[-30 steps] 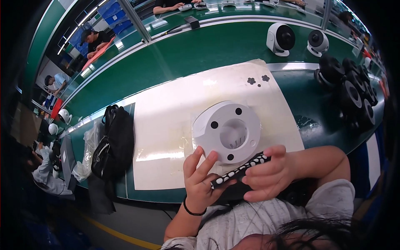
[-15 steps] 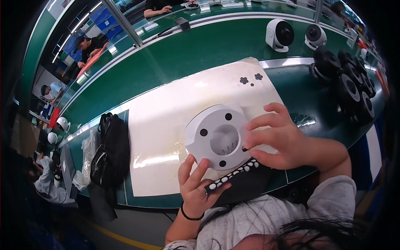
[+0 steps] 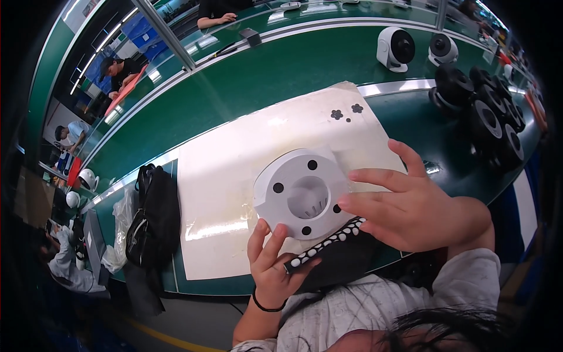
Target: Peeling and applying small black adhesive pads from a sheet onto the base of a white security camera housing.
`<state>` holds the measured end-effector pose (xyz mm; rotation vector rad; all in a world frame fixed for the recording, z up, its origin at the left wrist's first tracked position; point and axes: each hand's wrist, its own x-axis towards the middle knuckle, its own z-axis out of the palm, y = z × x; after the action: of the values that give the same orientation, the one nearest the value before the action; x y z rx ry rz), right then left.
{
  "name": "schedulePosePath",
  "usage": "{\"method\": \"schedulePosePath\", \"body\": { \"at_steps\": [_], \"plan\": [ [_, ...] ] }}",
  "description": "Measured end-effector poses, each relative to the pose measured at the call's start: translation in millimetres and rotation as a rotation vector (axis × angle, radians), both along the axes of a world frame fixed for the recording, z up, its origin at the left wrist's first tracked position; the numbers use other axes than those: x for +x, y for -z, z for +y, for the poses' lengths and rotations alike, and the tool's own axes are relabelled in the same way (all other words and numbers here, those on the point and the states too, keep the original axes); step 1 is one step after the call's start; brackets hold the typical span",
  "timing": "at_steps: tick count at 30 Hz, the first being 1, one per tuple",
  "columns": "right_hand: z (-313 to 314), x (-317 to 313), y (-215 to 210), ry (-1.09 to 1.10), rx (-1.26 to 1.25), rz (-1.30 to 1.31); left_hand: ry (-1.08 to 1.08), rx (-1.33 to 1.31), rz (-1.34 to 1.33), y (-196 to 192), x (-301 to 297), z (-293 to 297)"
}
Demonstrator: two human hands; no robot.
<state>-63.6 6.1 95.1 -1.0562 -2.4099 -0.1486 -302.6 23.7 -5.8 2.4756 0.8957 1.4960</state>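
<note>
A white round housing (image 3: 269, 206) lies on the pale work mat with its ring-shaped underside up. Several round black pads sit around its hollow centre (image 3: 308, 198). My left hand (image 3: 273, 264) is at the near left, gripping a black strip with white spots (image 3: 328, 242) between thumb and fingers. Two of its fingertips reach up to the housing's near edge. My right hand (image 3: 410, 205) comes from the right with fingers stretched and apart. One fingertip rests at the lower-right black pad (image 3: 336, 209). I see nothing held in that hand.
The pale mat (image 3: 217, 176) covers the green bench. A black bag (image 3: 153, 214) and clear plastic (image 3: 121, 226) lie left. Two white camera-like units (image 3: 394, 49) stand at the back right, near several black round parts (image 3: 489, 120). Other people work beyond.
My right hand has turned slightly, its fingers spreading wider, with one fingertip now over the lower-right pad. The left hand keeps the strip. The whole view has shifted slightly.
</note>
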Motion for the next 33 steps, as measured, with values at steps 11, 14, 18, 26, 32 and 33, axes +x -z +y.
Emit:
{"method": "schedulePosePath", "body": {
  "at_steps": [11,14,18,26,32,33],
  "plan": [
    [27.7,17.1,13.3,0.031,-0.253,0.309,0.01,-0.015,0.017,-1.7,0.8,-1.2],
    [39.8,2.8,21.1,0.021,-0.825,0.833,0.014,-0.029,0.023,-4.1,1.2,-1.8],
    [60.7,-12.2,17.0,-0.109,-1.212,1.002,0.023,-0.065,0.008,-5.4,-0.3,-2.2],
    [158.7,49.5,1.4,-0.043,-0.91,1.132,0.172,-0.063,0.035,-9.4,-6.5,6.1],
    [254.8,81.8,94.0,0.647,0.374,-0.036,0.212,-0.127,0.067,-16.9,4.2,5.3],
    [266.5,82.3,105.9,0.637,0.375,-0.025,0.204,-0.142,0.066,-16.4,2.2,4.6]
  ]
}}
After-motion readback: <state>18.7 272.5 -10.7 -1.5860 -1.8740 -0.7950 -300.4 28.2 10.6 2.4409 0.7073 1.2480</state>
